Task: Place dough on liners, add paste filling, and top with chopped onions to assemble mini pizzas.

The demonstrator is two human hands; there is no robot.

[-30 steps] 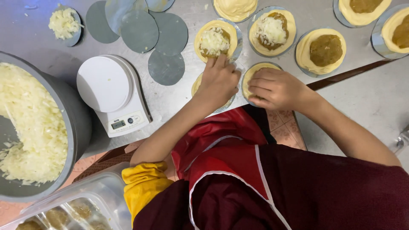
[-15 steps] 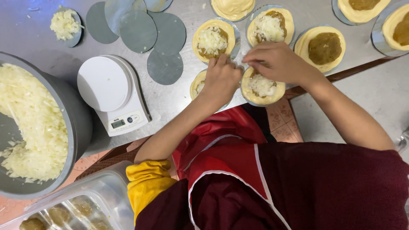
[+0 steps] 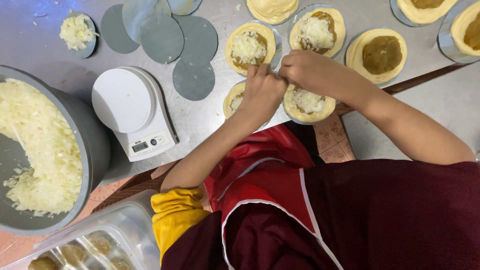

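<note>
Yellow dough rounds: three cheese-topped (image 3: 249,47), one brown-filled (image 3: 382,54), two hands (image 3: 262,90) above.

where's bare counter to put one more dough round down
Bare steel shows at the top left, between the small heap of shredded filling and the big bowl, and right of the scale below the grey discs. Around both hands the dough rounds crowd together.

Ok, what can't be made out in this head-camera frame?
- Left hand covers most of the dough round under it: its filling is unclear.
- Fingertips meet between the hands; right hand hides any pinch held.
- Scale display: too small.
- Plastic tub cut by bottom edge.
</note>
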